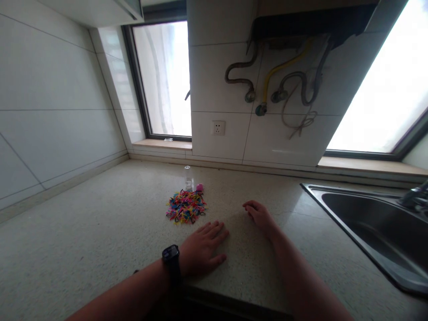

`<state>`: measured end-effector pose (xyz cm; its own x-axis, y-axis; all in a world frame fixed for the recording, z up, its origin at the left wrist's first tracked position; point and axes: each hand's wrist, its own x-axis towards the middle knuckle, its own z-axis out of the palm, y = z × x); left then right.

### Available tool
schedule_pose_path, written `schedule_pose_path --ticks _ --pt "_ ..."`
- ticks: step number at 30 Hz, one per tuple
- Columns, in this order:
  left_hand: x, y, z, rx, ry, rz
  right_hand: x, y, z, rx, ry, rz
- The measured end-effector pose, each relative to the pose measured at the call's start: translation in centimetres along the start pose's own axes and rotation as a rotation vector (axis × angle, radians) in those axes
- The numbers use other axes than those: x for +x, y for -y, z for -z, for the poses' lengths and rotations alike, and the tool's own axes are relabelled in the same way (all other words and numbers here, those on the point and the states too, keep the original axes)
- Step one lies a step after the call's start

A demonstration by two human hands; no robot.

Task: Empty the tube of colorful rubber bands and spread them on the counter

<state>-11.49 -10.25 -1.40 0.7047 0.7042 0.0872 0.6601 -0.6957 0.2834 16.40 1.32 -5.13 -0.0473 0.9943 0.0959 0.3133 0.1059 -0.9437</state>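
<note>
Hands flat on countertop (100, 232), fingers spread, empty, near rubber bands (186, 206); no readable writing.

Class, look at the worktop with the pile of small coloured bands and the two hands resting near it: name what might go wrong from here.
1. The left hand lies flat beside the loose pile of bands; a sweep might scatter them.
2. The small clear container behind the pile looks light and could tip.
3. The right hand rests nearer the sink; flicked bands might land there.

One head-worn camera looks forward and down across the countertop (100, 249) toward the wall.
</note>
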Motion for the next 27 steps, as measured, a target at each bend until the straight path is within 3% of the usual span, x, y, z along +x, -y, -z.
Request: schedule_pose_path --ticks 14,22,27 --pt "0.0 0.0 -0.4 0.051 0.047 0.003 -0.4 0.5 -0.1 -0.246 0.008 0.120" --pt "0.1 -0.2 -0.5 0.068 0.038 -0.015 -2.4 1.8 -1.1 -0.374 0.056 0.258" --pt "1.4 -0.8 -1.0 0.045 -0.082 -0.043 -4.4 2.2 -2.3 -0.430 0.138 0.387"
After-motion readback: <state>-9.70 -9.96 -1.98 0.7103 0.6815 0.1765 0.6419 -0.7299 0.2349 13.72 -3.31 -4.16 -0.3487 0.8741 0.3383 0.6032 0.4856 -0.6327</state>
